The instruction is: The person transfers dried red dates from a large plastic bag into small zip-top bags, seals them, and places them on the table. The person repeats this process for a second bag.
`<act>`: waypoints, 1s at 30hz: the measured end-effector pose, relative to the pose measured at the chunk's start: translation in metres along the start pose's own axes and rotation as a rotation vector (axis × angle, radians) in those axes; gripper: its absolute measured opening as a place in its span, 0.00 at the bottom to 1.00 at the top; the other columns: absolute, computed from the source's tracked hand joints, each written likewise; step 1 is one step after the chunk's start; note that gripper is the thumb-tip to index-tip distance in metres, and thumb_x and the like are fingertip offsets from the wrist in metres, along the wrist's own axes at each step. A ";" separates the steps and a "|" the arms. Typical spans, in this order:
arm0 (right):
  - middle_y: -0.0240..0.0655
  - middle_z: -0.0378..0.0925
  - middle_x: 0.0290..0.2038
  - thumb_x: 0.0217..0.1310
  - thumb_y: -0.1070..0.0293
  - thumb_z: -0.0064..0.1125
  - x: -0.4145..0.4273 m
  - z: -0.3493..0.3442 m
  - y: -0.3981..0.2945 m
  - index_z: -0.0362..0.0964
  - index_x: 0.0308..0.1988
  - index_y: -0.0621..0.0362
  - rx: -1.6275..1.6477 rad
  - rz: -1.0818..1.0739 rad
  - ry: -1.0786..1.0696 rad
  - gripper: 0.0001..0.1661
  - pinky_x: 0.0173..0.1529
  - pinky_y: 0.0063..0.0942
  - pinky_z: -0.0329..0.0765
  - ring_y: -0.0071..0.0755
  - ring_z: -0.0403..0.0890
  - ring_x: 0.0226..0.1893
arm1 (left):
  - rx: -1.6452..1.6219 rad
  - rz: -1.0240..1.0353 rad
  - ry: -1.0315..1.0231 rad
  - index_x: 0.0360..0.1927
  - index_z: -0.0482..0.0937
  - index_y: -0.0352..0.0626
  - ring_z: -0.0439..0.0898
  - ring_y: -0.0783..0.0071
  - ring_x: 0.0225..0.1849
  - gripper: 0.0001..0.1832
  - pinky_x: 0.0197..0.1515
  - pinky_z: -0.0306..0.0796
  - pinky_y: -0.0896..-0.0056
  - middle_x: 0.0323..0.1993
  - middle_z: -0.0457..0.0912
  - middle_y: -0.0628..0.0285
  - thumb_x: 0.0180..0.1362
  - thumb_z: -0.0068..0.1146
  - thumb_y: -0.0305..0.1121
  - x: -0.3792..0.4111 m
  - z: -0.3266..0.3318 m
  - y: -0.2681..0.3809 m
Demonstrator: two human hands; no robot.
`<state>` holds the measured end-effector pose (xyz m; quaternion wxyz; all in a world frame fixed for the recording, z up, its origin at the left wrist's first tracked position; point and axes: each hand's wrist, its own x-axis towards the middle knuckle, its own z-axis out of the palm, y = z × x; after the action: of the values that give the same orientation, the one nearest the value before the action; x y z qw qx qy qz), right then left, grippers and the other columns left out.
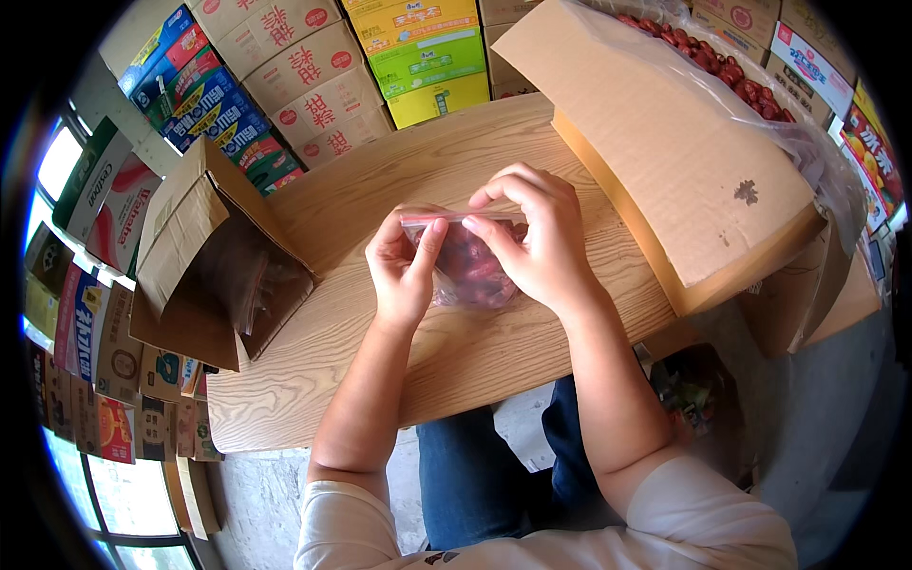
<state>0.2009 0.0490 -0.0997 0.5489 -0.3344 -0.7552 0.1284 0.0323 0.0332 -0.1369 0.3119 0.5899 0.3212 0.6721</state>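
Note:
A clear plastic zip bag (479, 274) filled with dark red dried jujubes rests at the middle of the wooden table. My left hand (406, 260) pinches the left part of its red zip strip between thumb and fingers. On the right part of the same strip, my right hand (538, 231) holds on with thumb and fingertips, its fingers arched above. Both thumbs lie close together near the strip's middle. Whether the zip is fully closed cannot be told. More red jujubes (734, 75) lie in a plastic-lined cardboard box (670, 142) at the right.
On the table's left, an opened cardboard box (171, 214) lies with its mouth towards me, with clear zip bags (253, 292) inside. The wooden table (285, 399) has a curved near edge above my legs. Stacked cartons (306, 64) stand behind it, and more stand at the left.

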 end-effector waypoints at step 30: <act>0.27 0.75 0.30 0.53 0.68 0.63 -0.002 0.009 0.001 0.74 0.28 0.52 -0.047 -0.039 0.006 0.04 0.51 0.37 0.64 0.34 0.76 0.38 | -0.023 0.074 0.009 0.33 0.73 0.39 0.70 0.80 0.37 0.03 0.42 0.65 0.78 0.35 0.74 0.65 0.62 0.56 0.23 0.003 -0.004 -0.006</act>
<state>0.1937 0.0502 -0.1047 0.5455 -0.3329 -0.7627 0.0990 0.0283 0.0384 -0.1403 0.2920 0.5947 0.2929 0.6894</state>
